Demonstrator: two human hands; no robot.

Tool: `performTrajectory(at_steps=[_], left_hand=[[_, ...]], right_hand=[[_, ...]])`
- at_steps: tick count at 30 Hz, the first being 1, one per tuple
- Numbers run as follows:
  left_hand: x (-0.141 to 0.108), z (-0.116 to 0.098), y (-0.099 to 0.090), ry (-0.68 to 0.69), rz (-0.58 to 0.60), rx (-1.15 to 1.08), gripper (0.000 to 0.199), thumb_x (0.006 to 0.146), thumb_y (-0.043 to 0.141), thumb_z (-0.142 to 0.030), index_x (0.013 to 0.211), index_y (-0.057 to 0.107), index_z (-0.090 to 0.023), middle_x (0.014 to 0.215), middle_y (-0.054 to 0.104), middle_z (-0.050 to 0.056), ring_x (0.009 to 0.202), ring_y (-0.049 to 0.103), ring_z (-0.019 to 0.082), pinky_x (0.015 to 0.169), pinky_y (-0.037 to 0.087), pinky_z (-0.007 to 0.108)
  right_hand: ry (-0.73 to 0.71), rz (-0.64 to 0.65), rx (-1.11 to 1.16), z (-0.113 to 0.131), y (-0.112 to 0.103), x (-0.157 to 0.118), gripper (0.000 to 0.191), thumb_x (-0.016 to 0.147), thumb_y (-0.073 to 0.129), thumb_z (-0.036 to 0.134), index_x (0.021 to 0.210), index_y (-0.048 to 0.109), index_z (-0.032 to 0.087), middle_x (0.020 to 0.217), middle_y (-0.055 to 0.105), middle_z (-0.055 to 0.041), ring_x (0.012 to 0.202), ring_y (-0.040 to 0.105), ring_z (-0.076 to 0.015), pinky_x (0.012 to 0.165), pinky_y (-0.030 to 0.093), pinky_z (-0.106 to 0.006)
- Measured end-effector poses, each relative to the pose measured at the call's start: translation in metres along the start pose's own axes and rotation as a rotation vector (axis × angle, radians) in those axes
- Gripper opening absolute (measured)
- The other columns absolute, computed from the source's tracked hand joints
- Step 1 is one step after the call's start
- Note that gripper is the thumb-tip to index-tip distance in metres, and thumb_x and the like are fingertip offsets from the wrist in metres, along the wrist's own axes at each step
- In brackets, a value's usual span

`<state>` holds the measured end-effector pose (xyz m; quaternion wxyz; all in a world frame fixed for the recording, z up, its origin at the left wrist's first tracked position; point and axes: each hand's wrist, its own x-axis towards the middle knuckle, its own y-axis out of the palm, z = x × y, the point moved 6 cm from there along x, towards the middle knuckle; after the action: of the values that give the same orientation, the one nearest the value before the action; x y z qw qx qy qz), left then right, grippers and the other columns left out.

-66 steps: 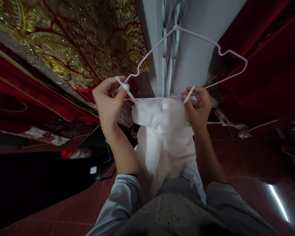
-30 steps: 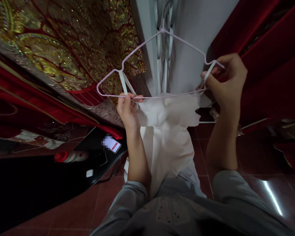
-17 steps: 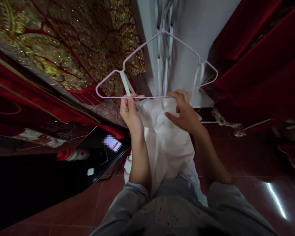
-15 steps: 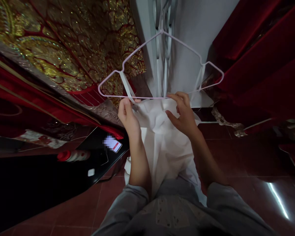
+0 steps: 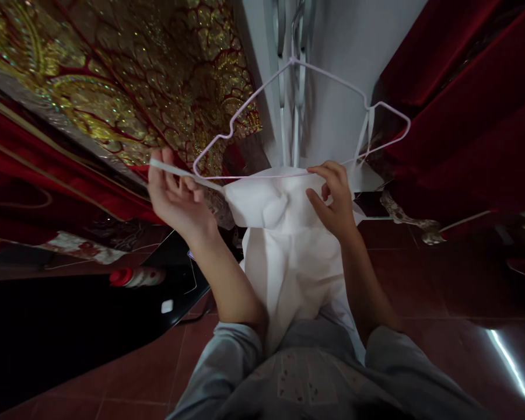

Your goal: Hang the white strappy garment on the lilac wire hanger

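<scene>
A white dress (image 5: 297,251) with thin straps hangs in front of me, its bodice top by the lower bar of a pink hanger (image 5: 262,93). My left hand (image 5: 179,201) is out to the left, its bent fingers hooked on the dress's left strap (image 5: 207,182), which is pulled taut and off the hanger. The right strap (image 5: 364,137) still loops over the hanger's other shoulder. At the lower bar is my right hand (image 5: 335,201); its index fingertip touches the bar or sits right by it, with the thumb apart below.
Metal rails (image 5: 289,128) stand behind the hanger. Gold sequined red garments (image 5: 135,76) fill the left, and red cloth (image 5: 459,111) hangs at right. On the black table (image 5: 91,326) are a red-capped bottle (image 5: 135,277) and a small white case (image 5: 167,306).
My left hand has moved left and slightly up, drawing the left strap off the hanger's shoulder. The hanger has shifted slightly right. My right hand stays near the bar.
</scene>
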<state>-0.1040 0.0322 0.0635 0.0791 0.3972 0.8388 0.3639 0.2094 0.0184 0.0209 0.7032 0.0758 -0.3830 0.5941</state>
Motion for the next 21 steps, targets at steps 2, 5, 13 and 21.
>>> performTrajectory(at_steps=[2, 5, 13, 21], left_hand=[[-0.012, 0.024, -0.007, -0.075, -0.004, 0.067, 0.026, 0.111, 0.054, -0.029, 0.107, 0.080, -0.027, 0.117, 0.084, 0.000, 0.054, 0.047, 0.008, 0.040, 0.022, 0.024], [-0.049, 0.057, 0.020, -0.235, 0.348, 0.134, 0.020, 0.108, 0.066, -0.040, 0.110, 0.078, -0.025, 0.120, 0.085, 0.007, 0.052, 0.049, 0.008, 0.038, 0.021, 0.024], [-0.080, 0.059, 0.052, -0.182, 0.389, 0.072, 0.033, 0.105, 0.076, -0.046, 0.087, 0.061, -0.022, 0.087, 0.077, 0.002, 0.043, 0.041, 0.006, 0.037, 0.025, 0.023], [-0.084, 0.067, 0.050, -0.117, 0.409, 0.050, 0.034, 0.104, 0.077, -0.051, 0.091, 0.062, -0.023, 0.087, 0.075, 0.001, 0.042, 0.036, 0.005, 0.037, 0.021, 0.023]], right_hand=[[0.013, 0.014, -0.002, 0.003, 0.002, 0.000, 0.040, 0.103, 0.062, 0.046, 0.138, 0.069, 0.029, 0.138, 0.065, -0.0117, 0.081, 0.058, -0.0155, 0.068, 0.056, -0.034], [0.015, 0.066, 0.017, 0.010, 0.011, 0.000, 0.045, 0.101, 0.063, 0.046, 0.143, 0.067, 0.031, 0.144, 0.064, -0.0126, 0.083, 0.062, -0.0165, 0.070, 0.059, -0.036], [0.106, -0.582, 0.099, -0.044, -0.048, -0.016, 0.032, 0.097, 0.068, 0.051, 0.118, 0.071, 0.027, 0.118, 0.070, -0.0062, 0.066, 0.053, -0.0110, 0.054, 0.044, -0.027], [0.150, -0.057, 0.178, -0.020, -0.023, 0.007, 0.022, 0.096, 0.072, 0.044, 0.097, 0.078, 0.023, 0.090, 0.072, 0.0000, 0.057, 0.044, -0.0071, 0.054, 0.036, -0.025]])
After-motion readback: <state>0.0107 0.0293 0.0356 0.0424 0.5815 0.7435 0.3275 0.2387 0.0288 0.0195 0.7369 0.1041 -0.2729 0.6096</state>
